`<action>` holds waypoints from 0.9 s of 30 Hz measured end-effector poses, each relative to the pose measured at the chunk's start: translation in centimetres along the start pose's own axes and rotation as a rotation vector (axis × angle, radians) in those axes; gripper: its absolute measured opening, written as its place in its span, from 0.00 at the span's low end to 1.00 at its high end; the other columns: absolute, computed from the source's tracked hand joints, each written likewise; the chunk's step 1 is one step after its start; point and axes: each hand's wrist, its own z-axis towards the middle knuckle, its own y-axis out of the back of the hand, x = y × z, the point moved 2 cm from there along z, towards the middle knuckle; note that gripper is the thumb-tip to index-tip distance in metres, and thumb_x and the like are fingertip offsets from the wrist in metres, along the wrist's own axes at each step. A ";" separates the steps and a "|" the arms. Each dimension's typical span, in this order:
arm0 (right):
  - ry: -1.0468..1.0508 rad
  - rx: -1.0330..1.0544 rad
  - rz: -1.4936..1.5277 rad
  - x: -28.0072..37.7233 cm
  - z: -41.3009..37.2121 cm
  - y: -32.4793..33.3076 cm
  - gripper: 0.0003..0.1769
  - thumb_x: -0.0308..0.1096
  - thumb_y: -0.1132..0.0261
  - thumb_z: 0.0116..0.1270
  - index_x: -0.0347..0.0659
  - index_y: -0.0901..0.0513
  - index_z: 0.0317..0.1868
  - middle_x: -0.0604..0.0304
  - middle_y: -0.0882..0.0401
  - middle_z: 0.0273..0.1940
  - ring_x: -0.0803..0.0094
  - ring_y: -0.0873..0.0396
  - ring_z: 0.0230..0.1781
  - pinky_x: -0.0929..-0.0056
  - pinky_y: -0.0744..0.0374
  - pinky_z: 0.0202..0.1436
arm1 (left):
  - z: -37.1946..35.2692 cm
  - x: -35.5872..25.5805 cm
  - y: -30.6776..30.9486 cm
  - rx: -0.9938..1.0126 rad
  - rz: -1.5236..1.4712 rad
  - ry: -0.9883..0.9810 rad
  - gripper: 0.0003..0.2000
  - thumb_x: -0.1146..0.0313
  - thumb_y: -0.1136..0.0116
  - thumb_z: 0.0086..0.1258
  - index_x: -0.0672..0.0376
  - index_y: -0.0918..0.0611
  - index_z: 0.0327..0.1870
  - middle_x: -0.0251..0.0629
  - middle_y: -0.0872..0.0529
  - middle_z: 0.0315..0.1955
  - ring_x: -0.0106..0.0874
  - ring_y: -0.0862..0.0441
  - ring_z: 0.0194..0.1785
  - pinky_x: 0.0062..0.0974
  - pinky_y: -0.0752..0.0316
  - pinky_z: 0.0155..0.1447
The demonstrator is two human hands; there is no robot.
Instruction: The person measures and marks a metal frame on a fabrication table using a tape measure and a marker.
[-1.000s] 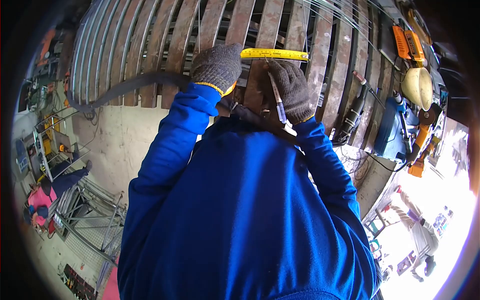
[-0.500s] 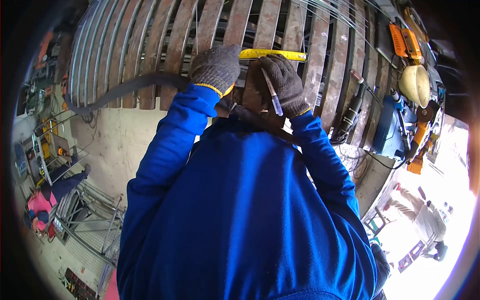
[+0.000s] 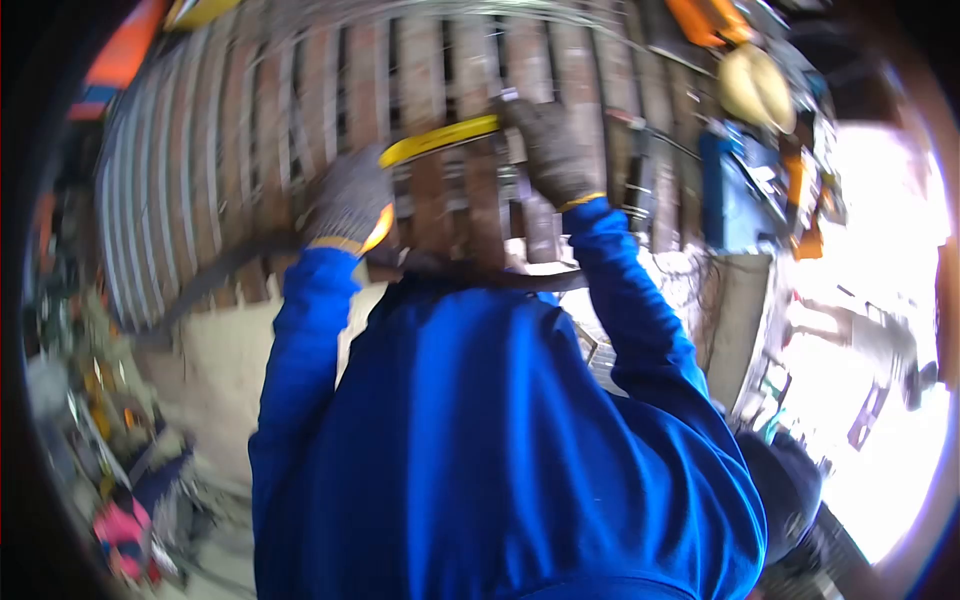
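My left hand (image 3: pixel 352 198), in a dark knitted glove, is closed around a tape measure, whose yellow-orange case (image 3: pixel 378 229) shows beneath the palm. From it the yellow tape blade (image 3: pixel 440 140) runs rightward over the slatted metal bench (image 3: pixel 420 70). At the blade's far end, my gloved right hand (image 3: pixel 550 152) is closed, with its fingers against the blade. A pale tip (image 3: pixel 508 95) sticks out by those fingers, too blurred to name. A dark strap or hose (image 3: pixel 230 262) lies along the bench's near edge.
To the right on the bench are a black-handled tool (image 3: pixel 640 180), a blue case (image 3: pixel 725 185), a cream round object (image 3: pixel 757 85) and orange tools (image 3: pixel 800 190). Thin rods (image 3: pixel 470 10) lie across the back. A person in pink (image 3: pixel 125 525) is at lower left.
My hands have moved apart, the left leftward and down. The blade now stretches between them instead of extending past my right hand. The pen seen by my right hand is no longer clear. The view has shifted.
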 end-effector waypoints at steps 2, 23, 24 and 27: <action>0.030 -0.026 0.026 -1.4 -0.9 -1.9 0.36 0.19 0.35 0.55 0.46 0.24 0.68 0.50 0.23 0.61 0.48 0.25 0.64 0.54 0.26 0.69 | -0.1 -0.3 0.4 0.029 0.005 0.013 0.14 0.66 0.48 0.73 0.61 0.19 0.54 0.60 0.15 0.49 0.57 0.18 0.55 0.51 0.23 0.58; -0.041 -0.287 0.058 1.5 -1.6 -1.0 0.33 0.29 0.27 0.46 0.50 0.22 0.58 0.52 0.23 0.48 0.49 0.24 0.54 0.50 0.22 0.57 | 0.6 -0.4 0.9 0.121 0.173 -0.074 0.18 0.62 0.49 0.76 0.68 0.20 0.55 0.64 0.16 0.50 0.60 0.19 0.55 0.50 0.24 0.58; -0.042 -0.288 0.052 1.7 -1.6 -0.2 0.33 0.29 0.27 0.46 0.50 0.22 0.58 0.52 0.23 0.48 0.49 0.24 0.54 0.50 0.22 0.57 | 0.5 -1.2 1.3 0.155 0.185 -0.025 0.18 0.62 0.48 0.76 0.68 0.20 0.55 0.65 0.16 0.50 0.60 0.19 0.55 0.50 0.24 0.58; -0.077 -0.277 0.043 3.7 -1.1 1.9 0.27 0.33 0.29 0.51 0.52 0.21 0.55 0.54 0.21 0.50 0.51 0.22 0.55 0.50 0.22 0.56 | 1.3 0.6 -0.1 0.063 0.198 -0.114 0.15 0.62 0.46 0.77 0.66 0.21 0.53 0.64 0.14 0.45 0.60 0.16 0.51 0.52 0.22 0.53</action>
